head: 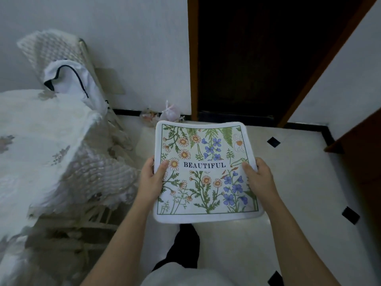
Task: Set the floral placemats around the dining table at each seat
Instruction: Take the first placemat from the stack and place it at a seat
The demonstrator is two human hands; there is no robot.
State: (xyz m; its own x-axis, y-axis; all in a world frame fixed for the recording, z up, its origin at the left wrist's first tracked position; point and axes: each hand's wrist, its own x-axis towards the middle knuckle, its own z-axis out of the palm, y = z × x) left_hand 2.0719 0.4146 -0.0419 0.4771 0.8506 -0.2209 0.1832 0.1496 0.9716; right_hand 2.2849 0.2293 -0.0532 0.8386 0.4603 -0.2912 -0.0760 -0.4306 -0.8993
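A floral placemat (206, 172), white-edged with orange and blue flowers and the word BEAUTIFUL, is held flat in the air above the floor. My left hand (152, 178) grips its left edge, thumb on top. My right hand (257, 178) grips its right edge the same way. The dining table (35, 145), under a white quilted cloth, stands to the left, apart from the placemat.
A chair (61, 65) with a quilted cover and a white garment draped on it stands at the table's far end. A dark open doorway (257, 58) is straight ahead. Small bags (169, 114) lie by the wall. White floor tiles spread to the right.
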